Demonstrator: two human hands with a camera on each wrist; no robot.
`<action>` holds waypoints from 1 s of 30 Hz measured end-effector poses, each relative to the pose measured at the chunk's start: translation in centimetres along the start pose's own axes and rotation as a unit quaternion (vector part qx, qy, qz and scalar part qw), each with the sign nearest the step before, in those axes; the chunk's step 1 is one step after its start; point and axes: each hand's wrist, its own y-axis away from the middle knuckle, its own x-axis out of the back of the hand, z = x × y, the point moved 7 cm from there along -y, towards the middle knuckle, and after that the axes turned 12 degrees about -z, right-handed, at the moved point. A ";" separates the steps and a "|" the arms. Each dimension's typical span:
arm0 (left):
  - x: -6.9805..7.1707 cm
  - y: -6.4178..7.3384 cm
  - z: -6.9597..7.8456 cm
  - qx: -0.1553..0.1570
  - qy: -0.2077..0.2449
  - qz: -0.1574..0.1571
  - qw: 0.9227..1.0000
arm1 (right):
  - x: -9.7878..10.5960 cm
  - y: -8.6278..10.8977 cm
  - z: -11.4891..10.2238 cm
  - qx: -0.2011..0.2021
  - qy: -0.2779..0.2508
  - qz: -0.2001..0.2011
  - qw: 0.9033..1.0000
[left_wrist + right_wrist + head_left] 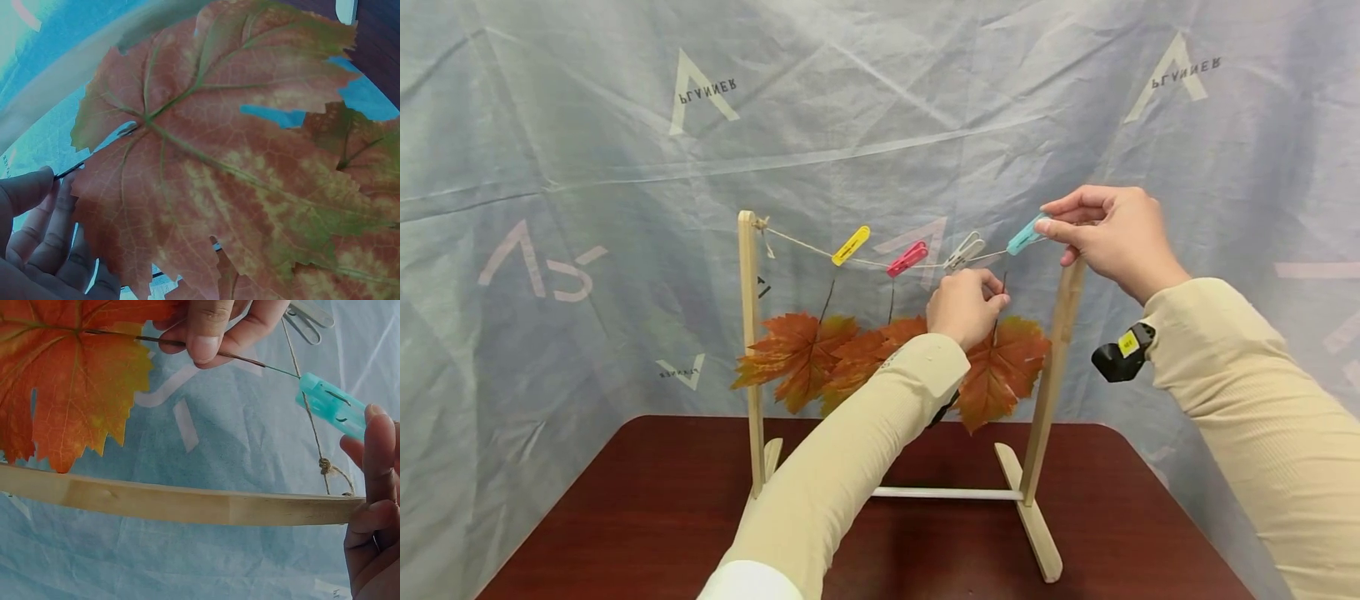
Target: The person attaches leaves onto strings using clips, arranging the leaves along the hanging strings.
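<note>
My left hand (964, 307) pinches the dark stem (240, 360) of an orange-and-green artificial maple leaf (1006, 367) between thumb and finger. In the right wrist view, the stem's thin tip meets the mouth of a light-blue clothespin (331, 406), which sits at the string (314, 434). My right hand (1112, 233) pinches that clothespin's back end, near the top of the right post. Along the string to the left are a white clothespin (964, 252), a pink clothespin (907, 259) and a yellow clothespin (851, 246).
More maple leaves (805, 357) hang by their stems under the line, partly behind my left arm. The string runs between two wooden posts (749, 350) on feet, joined low by a white bar (951, 493). The stand rests on a dark red table (647, 467) before a grey printed cloth (587, 100).
</note>
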 end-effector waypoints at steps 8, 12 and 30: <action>-0.2 -0.3 -0.1 -0.021 0.002 0.006 1.000 | -0.4 0.1 -0.2 0.001 0.057 -0.004 0.998; -0.4 -0.4 -0.5 -0.019 0.006 0.008 1.000 | -0.9 0.1 -0.3 0.001 0.071 -0.007 0.997; 2.3 4.6 -1.8 -0.130 -0.001 -0.009 0.992 | -3.1 2.7 -1.3 0.038 0.139 0.034 0.989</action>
